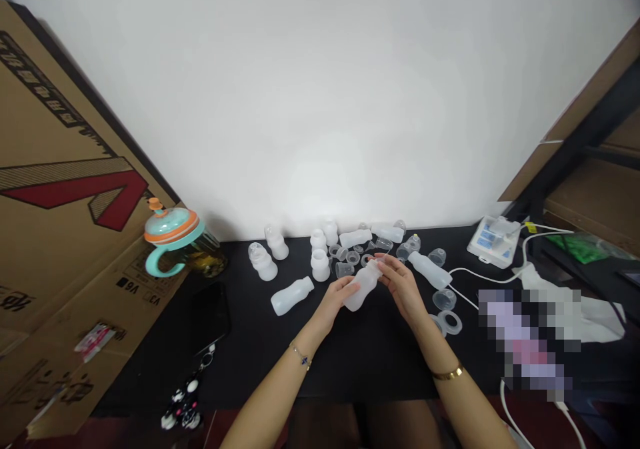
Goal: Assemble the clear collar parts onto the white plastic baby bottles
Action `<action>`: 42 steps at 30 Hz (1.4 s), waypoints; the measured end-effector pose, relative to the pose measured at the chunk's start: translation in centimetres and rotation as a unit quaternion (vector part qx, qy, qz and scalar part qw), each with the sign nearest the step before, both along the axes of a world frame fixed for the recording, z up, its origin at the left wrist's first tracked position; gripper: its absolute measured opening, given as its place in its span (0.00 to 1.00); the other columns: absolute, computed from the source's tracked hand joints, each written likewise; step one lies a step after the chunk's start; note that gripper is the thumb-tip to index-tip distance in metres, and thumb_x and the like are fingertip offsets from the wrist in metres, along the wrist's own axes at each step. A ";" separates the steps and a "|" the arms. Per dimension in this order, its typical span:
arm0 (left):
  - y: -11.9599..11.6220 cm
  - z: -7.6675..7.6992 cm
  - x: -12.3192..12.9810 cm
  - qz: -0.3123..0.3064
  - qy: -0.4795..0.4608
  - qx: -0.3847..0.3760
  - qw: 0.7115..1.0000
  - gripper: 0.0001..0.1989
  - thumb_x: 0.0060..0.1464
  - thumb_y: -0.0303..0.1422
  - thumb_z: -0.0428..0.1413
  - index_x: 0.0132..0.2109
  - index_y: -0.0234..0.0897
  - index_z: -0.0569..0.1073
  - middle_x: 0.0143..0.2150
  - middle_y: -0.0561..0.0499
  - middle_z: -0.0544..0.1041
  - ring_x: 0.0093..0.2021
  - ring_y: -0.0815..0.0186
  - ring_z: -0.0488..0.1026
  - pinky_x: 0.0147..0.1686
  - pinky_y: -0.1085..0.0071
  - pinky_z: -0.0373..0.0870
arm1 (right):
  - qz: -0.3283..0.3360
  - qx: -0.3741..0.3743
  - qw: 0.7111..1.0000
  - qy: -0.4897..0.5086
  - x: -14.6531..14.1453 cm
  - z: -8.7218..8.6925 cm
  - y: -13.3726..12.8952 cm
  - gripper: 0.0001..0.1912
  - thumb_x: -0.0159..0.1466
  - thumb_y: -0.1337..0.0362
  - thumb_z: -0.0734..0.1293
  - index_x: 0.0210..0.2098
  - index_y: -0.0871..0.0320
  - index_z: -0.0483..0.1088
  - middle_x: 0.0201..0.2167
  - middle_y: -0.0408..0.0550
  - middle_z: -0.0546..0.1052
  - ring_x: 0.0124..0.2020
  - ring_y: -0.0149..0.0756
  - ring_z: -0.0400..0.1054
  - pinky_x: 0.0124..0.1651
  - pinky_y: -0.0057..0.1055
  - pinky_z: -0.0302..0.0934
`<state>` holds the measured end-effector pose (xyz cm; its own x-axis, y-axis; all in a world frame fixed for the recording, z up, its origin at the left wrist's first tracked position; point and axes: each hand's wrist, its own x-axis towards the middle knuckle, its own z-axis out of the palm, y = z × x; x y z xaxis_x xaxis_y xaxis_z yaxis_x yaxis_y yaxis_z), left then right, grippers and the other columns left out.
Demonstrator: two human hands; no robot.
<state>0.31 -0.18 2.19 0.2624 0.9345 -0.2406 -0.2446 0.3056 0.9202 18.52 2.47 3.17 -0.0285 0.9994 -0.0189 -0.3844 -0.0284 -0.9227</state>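
My left hand is closed round the body of a frosted white baby bottle, tilted with its neck up and to the right. The fingertips of my right hand pinch at the bottle's neck; whether a small clear part is between them I cannot make out. Another frosted bottle lies on its side left of my left hand. One more bottle lies just right of my right hand. Beyond my hands, clear rings and domed caps are scattered on the black table.
Two capped bottles stand at the left, with several upright open ones nearer the middle. A teal-lidded jug, a black phone and a cardboard box are further left. A white case, cables and tissue lie right.
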 end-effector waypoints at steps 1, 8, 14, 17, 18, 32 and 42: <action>0.0 0.0 0.0 0.000 -0.001 0.002 1.000 0.28 0.44 0.51 0.68 0.45 0.33 0.80 0.36 0.49 0.78 0.34 0.67 0.70 0.34 0.72 0.58 | -0.001 -0.001 1.000 -0.002 0.0 0.0 0.0 0.22 0.53 0.50 0.79 0.44 0.52 0.79 0.48 0.52 0.82 0.52 0.50 0.73 0.49 0.39 0.67; 0.0 0.0 0.0 0.000 -0.004 0.007 1.000 0.27 0.45 0.49 0.68 0.45 0.33 0.80 0.37 0.48 0.78 0.35 0.68 0.69 0.35 0.73 0.58 | -0.006 0.001 1.000 -0.021 0.0 -0.2 0.2 0.22 0.53 0.49 0.79 0.43 0.53 0.80 0.46 0.51 0.82 0.48 0.47 0.74 0.46 0.37 0.67; 0.0 0.0 0.0 0.002 0.002 0.015 1.000 0.25 0.46 0.48 0.68 0.44 0.33 0.80 0.36 0.49 0.78 0.34 0.68 0.69 0.34 0.73 0.59 | -0.003 0.003 1.000 -0.026 0.0 -0.3 0.3 0.22 0.53 0.48 0.79 0.42 0.53 0.80 0.45 0.51 0.82 0.47 0.48 0.74 0.45 0.38 0.66; 0.0 -0.1 0.0 0.004 0.012 0.028 1.000 0.24 0.47 0.48 0.67 0.44 0.33 0.80 0.36 0.49 0.78 0.34 0.67 0.70 0.34 0.72 0.60 | -0.004 0.004 0.999 -0.036 0.0 -0.3 0.2 0.22 0.53 0.48 0.79 0.42 0.53 0.80 0.44 0.51 0.81 0.46 0.48 0.73 0.45 0.38 0.66; 0.0 -0.1 0.0 0.004 0.014 0.033 0.999 0.24 0.47 0.47 0.68 0.44 0.33 0.80 0.36 0.49 0.78 0.35 0.67 0.70 0.34 0.72 0.60 | -0.005 0.004 0.999 -0.038 0.0 -0.2 0.2 0.22 0.53 0.48 0.79 0.42 0.53 0.80 0.44 0.51 0.81 0.46 0.48 0.73 0.44 0.37 0.66; 0.3 -0.9 -0.1 0.022 0.080 0.113 0.990 0.22 0.50 0.46 0.65 0.45 0.35 0.79 0.41 0.47 0.79 0.41 0.59 0.74 0.41 0.68 0.66 | -0.003 0.000 0.999 -0.035 0.0 -0.4 0.3 0.21 0.55 0.49 0.78 0.43 0.54 0.79 0.45 0.51 0.81 0.46 0.47 0.73 0.46 0.36 0.66; -0.2 -0.6 -0.2 0.064 0.196 0.178 0.962 0.20 0.51 0.41 0.65 0.49 0.38 0.78 0.46 0.45 0.80 0.46 0.55 0.75 0.47 0.64 0.69 | -0.021 -0.005 0.998 -0.051 -0.1 -0.5 0.3 0.23 0.53 0.46 0.78 0.41 0.54 0.80 0.42 0.50 0.81 0.43 0.46 0.73 0.44 0.37 0.66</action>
